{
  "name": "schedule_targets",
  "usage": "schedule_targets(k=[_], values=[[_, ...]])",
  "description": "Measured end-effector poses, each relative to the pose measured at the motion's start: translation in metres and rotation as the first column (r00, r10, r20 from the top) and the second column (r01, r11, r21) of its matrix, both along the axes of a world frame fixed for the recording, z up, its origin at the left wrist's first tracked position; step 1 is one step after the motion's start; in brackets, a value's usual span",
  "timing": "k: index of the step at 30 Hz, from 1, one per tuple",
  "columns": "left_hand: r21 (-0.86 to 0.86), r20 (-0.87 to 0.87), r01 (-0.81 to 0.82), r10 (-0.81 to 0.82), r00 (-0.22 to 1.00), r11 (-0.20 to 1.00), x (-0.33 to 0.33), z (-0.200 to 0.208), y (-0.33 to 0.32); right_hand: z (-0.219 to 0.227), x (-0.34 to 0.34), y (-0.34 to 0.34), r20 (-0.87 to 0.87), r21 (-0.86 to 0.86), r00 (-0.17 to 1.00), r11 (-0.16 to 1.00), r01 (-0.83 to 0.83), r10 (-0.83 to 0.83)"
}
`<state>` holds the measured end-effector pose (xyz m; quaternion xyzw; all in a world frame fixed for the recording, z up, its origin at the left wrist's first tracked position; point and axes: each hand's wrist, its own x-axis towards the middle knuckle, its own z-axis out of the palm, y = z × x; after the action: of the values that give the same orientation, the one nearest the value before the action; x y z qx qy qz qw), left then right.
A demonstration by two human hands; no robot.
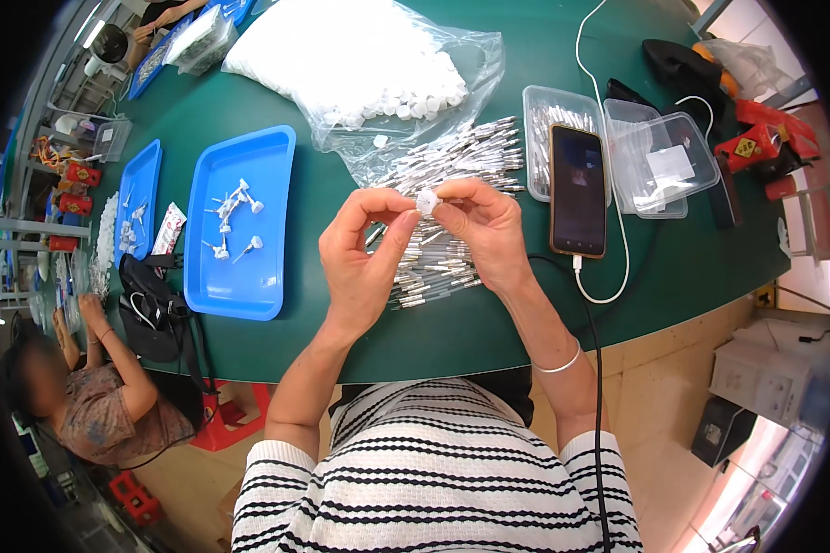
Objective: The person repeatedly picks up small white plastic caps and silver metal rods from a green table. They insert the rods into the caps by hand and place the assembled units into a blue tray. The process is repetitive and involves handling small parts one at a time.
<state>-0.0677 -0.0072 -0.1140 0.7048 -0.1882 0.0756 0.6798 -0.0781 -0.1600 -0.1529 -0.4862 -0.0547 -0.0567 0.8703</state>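
Observation:
Above the middle of the green table, my left hand point(364, 253) and my right hand point(487, 232) meet at a small round white plastic cap point(426, 202). Thumb and forefinger of each hand pinch it from either side. Whether a thin rod is also between the fingers, I cannot tell. Beneath and behind the hands lies a loose pile of thin white rods with metal ends point(438, 276). Beyond them, a large clear bag point(401, 78) spills many white caps. To the left, a blue tray point(240, 300) holds several caps joined to rods.
A phone point(578, 189) on a white cable leans over a clear box of rods point(537, 101). Clear plastic containers point(664, 170) stand right of it. Further left are a smaller blue tray point(140, 230), a black bag point(148, 300) and a seated person point(111, 396). A black cable hangs by my right arm.

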Motion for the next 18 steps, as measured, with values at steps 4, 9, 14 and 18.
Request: schedule_targets(k=[4,9,14,18], values=[[0.105,0.103,-0.068,0.057,0.993,0.992,-0.0003,0.0025,-0.0037,0.0003,-0.0003,-0.0005,0.012,-0.051,0.999,0.998,0.03,-0.029],[0.126,0.138,-0.08,0.062,0.988,0.989,0.0021,0.0021,-0.0047,0.0031,-0.0008,-0.0007,0.044,-0.102,0.997,0.993,0.064,-0.06],[0.044,0.047,-0.041,0.039,0.998,0.998,0.0011,0.0012,-0.0049,0.0028,-0.0005,-0.001,0.046,-0.092,0.998,0.995,0.045,-0.04],[-0.093,-0.113,0.007,-0.018,0.993,0.996,-0.0019,0.0008,-0.0044,0.005,-0.0007,-0.0016,0.008,0.021,1.0,0.999,-0.029,0.029]])
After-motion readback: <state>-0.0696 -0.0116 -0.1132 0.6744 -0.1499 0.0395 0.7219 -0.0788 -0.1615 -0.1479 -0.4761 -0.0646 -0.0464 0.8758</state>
